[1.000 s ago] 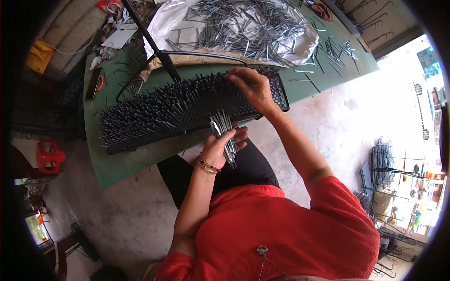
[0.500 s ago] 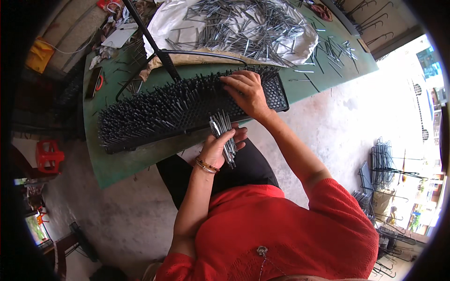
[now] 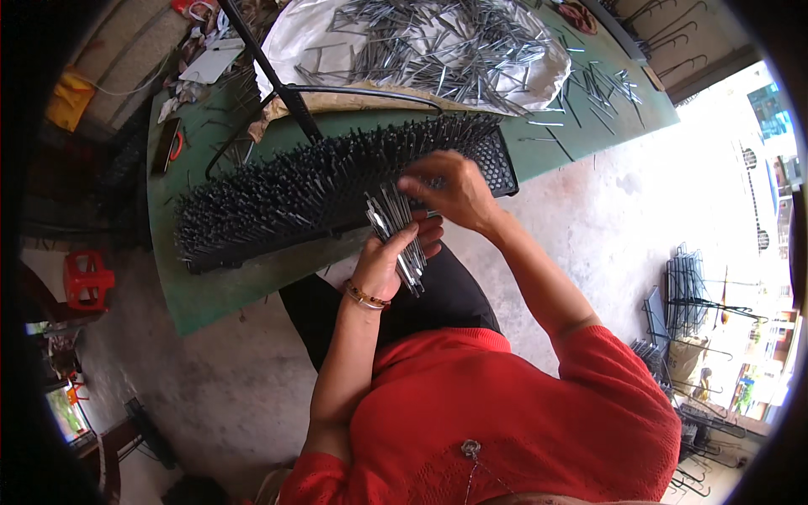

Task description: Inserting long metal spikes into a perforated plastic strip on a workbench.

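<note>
A bundle of thin silvery metal rods [image 3: 396,231] lies across my left hand [image 3: 385,263], gripped under the thumb with the other fingers behind. My right hand [image 3: 459,192] hovers just beyond the bundle's upper ends, its thumb and fingertips near the rod tips. Motion smears those fingers, so I cannot see whether they hold a rod. Beneath and behind both hands sits a long black perforated rack [image 3: 492,164]. Dark metal rods [image 3: 269,198] stand upright in its holes, packed densely on the left and along the back. Bare holes show at its right end.
The rack rests on a green table [image 3: 198,299]. Behind it a white sack [image 3: 290,38] carries a heap of loose rods [image 3: 454,50]. A black metal frame [image 3: 295,109] rises over the rack. A red stool [image 3: 87,280] stands on the floor at left; wire racks [image 3: 688,290] stand right.
My right hand has come back from the rack's rear rods toward the bundle. The bundle and my left hand have shifted slightly left.
</note>
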Action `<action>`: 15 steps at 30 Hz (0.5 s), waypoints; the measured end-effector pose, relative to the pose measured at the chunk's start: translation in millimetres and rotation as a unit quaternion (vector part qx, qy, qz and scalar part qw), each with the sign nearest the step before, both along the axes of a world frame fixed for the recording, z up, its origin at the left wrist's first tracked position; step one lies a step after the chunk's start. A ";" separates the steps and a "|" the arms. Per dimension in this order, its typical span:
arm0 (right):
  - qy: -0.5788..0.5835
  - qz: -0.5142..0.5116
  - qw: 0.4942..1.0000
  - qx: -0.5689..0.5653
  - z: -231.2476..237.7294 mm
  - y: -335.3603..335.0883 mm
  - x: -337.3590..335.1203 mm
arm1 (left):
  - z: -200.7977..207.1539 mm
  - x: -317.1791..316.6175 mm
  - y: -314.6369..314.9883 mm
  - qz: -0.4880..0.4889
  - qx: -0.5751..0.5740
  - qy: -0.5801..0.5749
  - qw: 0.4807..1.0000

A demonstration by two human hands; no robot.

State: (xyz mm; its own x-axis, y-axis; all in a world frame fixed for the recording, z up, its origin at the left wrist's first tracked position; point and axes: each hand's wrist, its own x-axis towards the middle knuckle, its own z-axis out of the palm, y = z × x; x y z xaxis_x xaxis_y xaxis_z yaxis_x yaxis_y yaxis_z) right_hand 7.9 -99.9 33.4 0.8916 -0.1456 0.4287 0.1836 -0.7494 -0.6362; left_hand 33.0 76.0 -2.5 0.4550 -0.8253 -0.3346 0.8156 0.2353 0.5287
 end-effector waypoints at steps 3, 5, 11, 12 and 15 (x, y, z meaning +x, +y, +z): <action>0.275 0.016 0.929 0.248 14.3 10.0 -13.5 | 0.7 -1.0 0.2 0.008 0.010 -0.010 1.000; 0.290 0.026 0.895 0.337 7.9 2.2 -17.2 | 1.8 -3.8 -3.9 -0.001 -0.014 -0.034 0.999; 0.052 -0.069 0.950 0.299 18.0 -19.7 -3.0 | -10.1 -5.2 -5.6 -0.005 0.023 -0.006 1.000; 0.052 -0.069 0.950 0.300 15.3 -22.6 2.5 | -10.4 -5.2 -6.0 -0.013 0.033 -0.011 0.999; -0.081 -0.118 0.951 0.273 2.2 -27.6 17.9 | -10.1 -5.4 -9.8 -0.026 0.049 -0.019 0.998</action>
State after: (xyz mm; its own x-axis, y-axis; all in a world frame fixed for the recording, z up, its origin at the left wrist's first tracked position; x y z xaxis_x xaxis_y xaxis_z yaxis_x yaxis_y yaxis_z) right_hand 25.8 -127.5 35.5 0.7347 -0.5741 0.3615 0.1803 -0.3484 -0.9198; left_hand 27.6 66.1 -12.6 0.4269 -0.8117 -0.3987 0.8040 0.1388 0.5782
